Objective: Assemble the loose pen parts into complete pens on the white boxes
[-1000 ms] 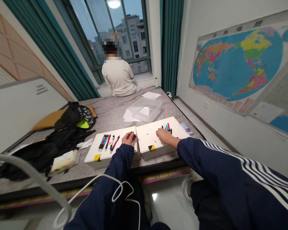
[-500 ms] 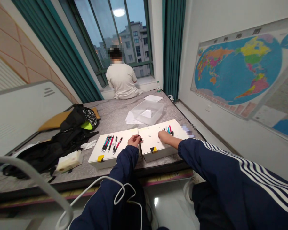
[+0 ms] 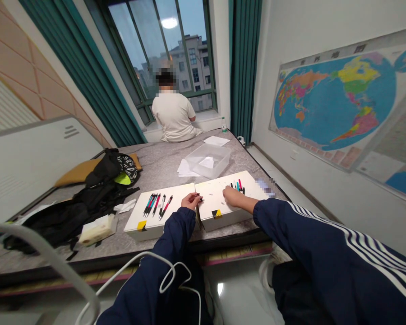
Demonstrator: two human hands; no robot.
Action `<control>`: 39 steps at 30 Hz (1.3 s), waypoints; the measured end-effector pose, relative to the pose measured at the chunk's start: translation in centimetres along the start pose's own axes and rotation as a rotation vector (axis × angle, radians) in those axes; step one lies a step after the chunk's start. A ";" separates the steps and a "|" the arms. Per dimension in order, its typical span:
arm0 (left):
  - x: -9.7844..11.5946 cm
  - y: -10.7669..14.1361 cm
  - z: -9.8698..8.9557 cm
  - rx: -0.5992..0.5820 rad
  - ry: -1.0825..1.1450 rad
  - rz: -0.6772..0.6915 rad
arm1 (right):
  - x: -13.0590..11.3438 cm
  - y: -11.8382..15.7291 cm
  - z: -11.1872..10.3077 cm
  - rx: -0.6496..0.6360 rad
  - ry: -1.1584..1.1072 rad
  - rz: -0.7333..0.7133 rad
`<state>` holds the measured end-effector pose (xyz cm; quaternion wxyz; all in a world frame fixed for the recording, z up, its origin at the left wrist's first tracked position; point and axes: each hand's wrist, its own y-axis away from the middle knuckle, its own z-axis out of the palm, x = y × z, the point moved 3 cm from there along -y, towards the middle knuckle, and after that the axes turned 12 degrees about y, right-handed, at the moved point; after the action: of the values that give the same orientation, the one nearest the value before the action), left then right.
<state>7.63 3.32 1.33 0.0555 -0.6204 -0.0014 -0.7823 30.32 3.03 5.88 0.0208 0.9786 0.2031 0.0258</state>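
The fingers (image 3: pixel 196 196) of the left hand (image 3: pixel 191 201) are drawn into a narrow pinch at a small dark piece (image 3: pixel 200 197), though from here I can't tell whether they grip it or only touch it. It sits by the seam where two white card boxes meet. Working rightward from the far left, I have a black backpack (image 3: pixel 103 192) and a pale wrapped block (image 3: pixel 97 229) on the grey platform (image 3: pixel 162 164), both well clear of the hands. Next comes the left box (image 3: pixel 169 195), with pens (image 3: pixel 154 205) lying side by side on its lid. I'd judge them light, stiff and apt to roll, so I'd take them at mid-barrel. The small piece looks light and fiddly, a job for fingertips only. Beyond the boxes, on the far side, stands a clear plastic tub (image 3: pixel 208 160). On the right box (image 3: pixel 210 210), a tight cluster of pens (image 3: pixel 237 186) sits towards the far edge of the lid. The right hand (image 3: pixel 234 195) lies palm down just in front of them, fingers together on the lid and holding nothing I can see. The platform's near edge runs close in front of both boxes, so I'd count on room to move mainly on the far side, towards the tub.
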 end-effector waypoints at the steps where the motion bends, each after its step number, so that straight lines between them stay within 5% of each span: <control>1: 0.1 0.0 0.0 -0.008 -0.021 0.011 | 0.1 0.0 -0.4 0.018 -0.043 0.007; 10: -0.3 0.9 0.5 -0.135 -0.341 0.178 | -3.0 -0.8 -3.4 0.213 -0.539 -0.001; 16: -0.7 0.8 0.4 -0.208 -0.418 0.213 | -5.2 -0.8 -3.2 0.187 -0.496 -0.052; 39: -0.1 1.0 0.7 -0.256 -0.436 0.250 | -6.1 -0.5 -1.5 0.258 -0.497 -0.058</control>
<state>8.43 2.39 1.29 0.0710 -0.7715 0.1621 -0.6111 24.46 1.11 7.12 -0.0543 0.9432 0.2212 -0.2417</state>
